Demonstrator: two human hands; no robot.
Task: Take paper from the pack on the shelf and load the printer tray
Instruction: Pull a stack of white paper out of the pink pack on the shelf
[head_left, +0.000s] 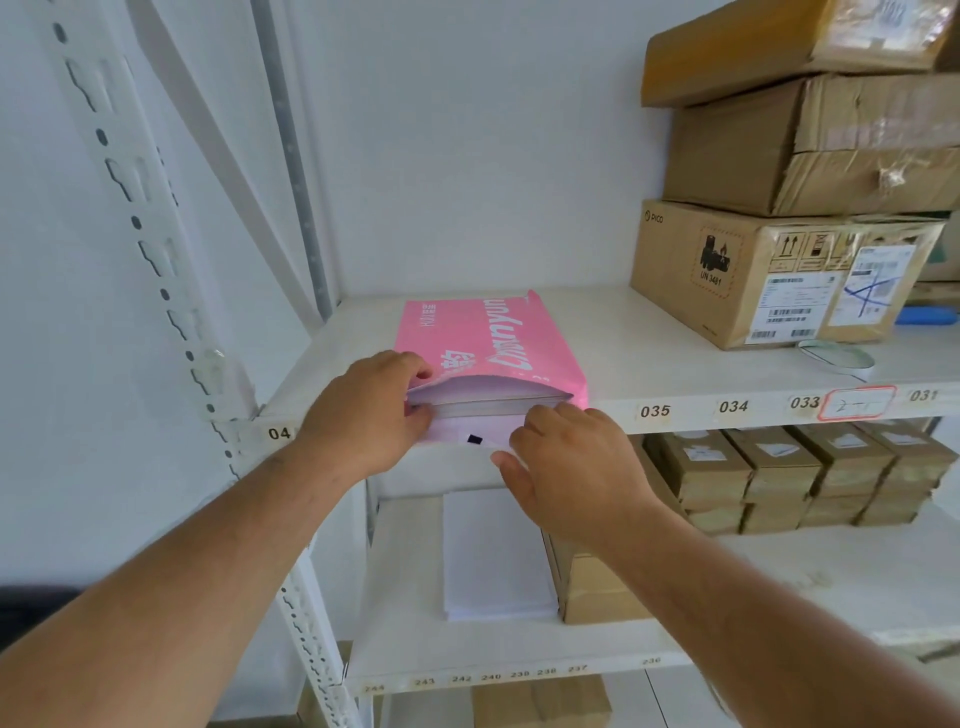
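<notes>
Paper, a white ream (483, 405) inside a torn-open pink wrapper with white lettering (483, 340), lay at the white shelf's front edge (691, 410). The left hand (363, 415) pinched the stack's left corner; the right hand (566, 467) curled against its front (grip unclear).

Three brown cardboard boxes (800, 156) stack at the upper shelf's (675, 338) right end. Just in front of them lies a tape roll (837, 358). Below that shelf sit small brown cartons (789, 473) and loose white sheets (496, 556).
</notes>
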